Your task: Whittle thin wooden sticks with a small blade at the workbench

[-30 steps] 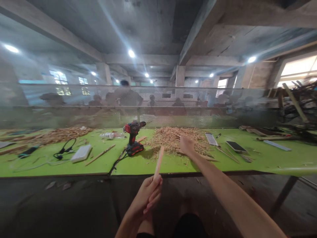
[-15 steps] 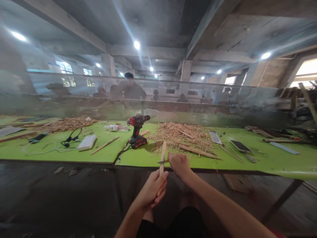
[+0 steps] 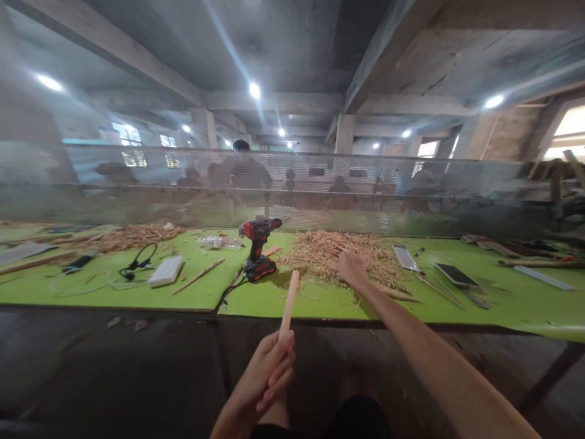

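My left hand (image 3: 267, 372) is closed round the lower end of a pale wooden stick (image 3: 289, 302), which points up and away toward the green table (image 3: 283, 299). My right hand (image 3: 351, 267) is stretched forward over a pile of wood shavings (image 3: 320, 251), its fingers closed in a fist. Its grip hides whatever it holds; half a second ago a small blade stuck out of it against the stick. The two hands are well apart.
A red and black cordless drill (image 3: 257, 256) stands left of the shavings. A white box (image 3: 166, 271), cables (image 3: 137, 265), loose sticks, a phone (image 3: 457, 275) and a second shavings heap (image 3: 132, 235) lie on the table. A mesh screen (image 3: 292, 183) runs behind, with people beyond it.
My right hand came back to the stick with a blade half a second ago, then swept forward again over the shavings. My left hand kept its hold on the stick.
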A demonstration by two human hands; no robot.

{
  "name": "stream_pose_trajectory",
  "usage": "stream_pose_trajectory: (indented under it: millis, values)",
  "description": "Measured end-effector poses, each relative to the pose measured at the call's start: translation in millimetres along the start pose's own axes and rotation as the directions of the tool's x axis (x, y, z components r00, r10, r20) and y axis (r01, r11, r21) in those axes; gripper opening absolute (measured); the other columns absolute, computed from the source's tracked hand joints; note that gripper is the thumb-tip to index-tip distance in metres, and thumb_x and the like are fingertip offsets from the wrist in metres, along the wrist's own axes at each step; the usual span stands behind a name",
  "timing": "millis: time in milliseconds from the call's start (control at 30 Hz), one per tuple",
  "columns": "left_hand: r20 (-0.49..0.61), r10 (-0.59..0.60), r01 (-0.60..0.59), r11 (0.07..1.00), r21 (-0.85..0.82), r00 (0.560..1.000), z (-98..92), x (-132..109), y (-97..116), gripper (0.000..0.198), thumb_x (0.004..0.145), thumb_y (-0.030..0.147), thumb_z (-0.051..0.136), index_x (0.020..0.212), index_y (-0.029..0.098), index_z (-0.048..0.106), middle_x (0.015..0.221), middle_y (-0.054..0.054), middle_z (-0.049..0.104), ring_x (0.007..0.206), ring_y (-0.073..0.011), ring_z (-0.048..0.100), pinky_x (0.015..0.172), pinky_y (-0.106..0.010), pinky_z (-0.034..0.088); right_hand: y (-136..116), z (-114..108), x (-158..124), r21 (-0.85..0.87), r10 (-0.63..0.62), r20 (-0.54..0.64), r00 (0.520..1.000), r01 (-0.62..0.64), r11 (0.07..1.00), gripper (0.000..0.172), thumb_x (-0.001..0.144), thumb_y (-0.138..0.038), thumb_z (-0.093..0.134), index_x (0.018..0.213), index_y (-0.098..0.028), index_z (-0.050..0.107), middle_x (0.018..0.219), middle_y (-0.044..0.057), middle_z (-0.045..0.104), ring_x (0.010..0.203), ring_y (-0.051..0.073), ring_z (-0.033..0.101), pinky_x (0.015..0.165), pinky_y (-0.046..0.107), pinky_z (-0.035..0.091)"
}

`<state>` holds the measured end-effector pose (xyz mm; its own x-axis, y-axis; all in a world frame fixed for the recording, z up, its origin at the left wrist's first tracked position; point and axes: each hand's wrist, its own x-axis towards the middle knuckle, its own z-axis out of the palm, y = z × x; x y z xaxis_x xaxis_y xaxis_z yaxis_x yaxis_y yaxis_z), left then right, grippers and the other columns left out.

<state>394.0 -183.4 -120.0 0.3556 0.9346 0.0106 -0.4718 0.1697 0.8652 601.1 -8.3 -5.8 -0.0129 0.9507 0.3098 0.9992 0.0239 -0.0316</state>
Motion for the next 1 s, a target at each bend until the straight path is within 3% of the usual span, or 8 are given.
stream_pose_trajectory:
  millis: [167,267,367,533,633,767,867,1000]
  values:
    - [0.034,-0.001,0.003,0.997,-0.072,0.999,-12.8,9,0,0.055,0.085,0.069,0.076,0.080,0.022,0.047,0.040,0.014,0.032,0.026,-0.0039,0.016,0.022,-0.014,0.014,-23,6,-44,0.008,-0.131,0.069,0.989,0.130,0.991,0.030,0.104,-0.025,0.054,0.102,-0.019,0.083,0.103,0.012,0.081,0.102,0.024,0.075,0.081,0.027,0.051]
    - [0.084,0.014,-0.010,0.999,-0.042,0.996,-3.9,11,-5,0.059,0.086,0.074,0.071,0.076,0.023,0.043,0.039,0.014,0.031,0.026,-0.0031,0.018,0.025,-0.013,0.011,-43,17,-79,-0.040,-0.291,0.126,0.948,0.298,0.954,0.027,0.100,-0.023,0.057,0.102,-0.018,0.083,0.098,0.014,0.081,0.097,0.026,0.077,0.074,0.027,0.050]
    - [0.064,0.034,-0.037,0.998,0.044,0.997,7.2,9,-8,0.062,0.085,0.078,0.068,0.076,0.022,0.042,0.039,0.013,0.035,0.027,-0.0020,0.019,0.029,-0.013,0.014,-49,22,-89,-0.039,-0.322,0.086,0.943,0.326,0.945,0.028,0.099,-0.014,0.054,0.101,-0.016,0.082,0.094,0.014,0.081,0.092,0.027,0.078,0.071,0.027,0.049]
    - [0.033,0.009,-0.015,0.985,0.170,0.999,14.7,10,-6,0.064,0.085,0.083,0.060,0.077,0.022,0.043,0.047,0.001,0.059,0.030,-0.0051,0.035,0.032,-0.016,0.019,-48,28,-70,-0.007,-0.279,0.023,0.960,0.280,0.960,0.032,0.099,-0.008,0.049,0.101,-0.009,0.080,0.092,0.020,0.080,0.093,0.030,0.078,0.074,0.030,0.051]
    - [0.048,-0.004,-0.005,0.980,0.199,0.999,16.1,5,-4,0.064,0.084,0.083,0.062,0.075,0.023,0.042,0.044,0.003,0.055,0.028,-0.0046,0.032,0.031,-0.017,0.016,-39,30,-47,0.042,-0.214,0.014,0.977,0.214,0.976,0.028,0.097,-0.006,0.053,0.097,-0.008,0.081,0.092,0.020,0.080,0.091,0.027,0.076,0.074,0.028,0.049]
    - [0.155,-0.068,0.033,0.975,0.220,0.986,13.7,-7,-6,0.059,0.092,0.080,0.054,0.082,0.022,0.047,0.043,0.003,0.055,0.027,-0.0072,0.036,0.029,-0.017,0.017,-7,24,-6,0.137,-0.002,-0.004,1.000,0.003,0.991,0.023,0.089,0.000,0.055,0.080,-0.003,0.076,0.081,0.020,0.075,0.080,0.024,0.071,0.066,0.025,0.042]
    - [0.093,0.001,-0.014,0.990,0.138,0.996,4.7,-2,-10,0.059,0.092,0.080,0.054,0.081,0.023,0.043,0.041,0.008,0.048,0.026,-0.0054,0.026,0.030,-0.017,0.014,13,20,14,0.274,0.050,-0.017,0.999,-0.044,0.961,0.029,0.095,-0.012,0.054,0.069,-0.010,0.067,0.071,0.013,0.067,0.070,0.019,0.061,0.063,0.025,0.038]
    - [0.062,0.068,-0.075,0.989,0.130,0.996,-8.1,31,-13,0.064,0.086,0.083,0.060,0.074,0.024,0.040,0.042,0.008,0.045,0.028,-0.0047,0.026,0.032,-0.018,0.016,7,26,14,0.531,-0.086,0.078,0.993,0.032,0.847,0.046,0.103,-0.041,0.047,0.061,-0.021,0.046,0.056,-0.002,0.044,0.051,0.011,0.042,0.054,0.023,0.034]
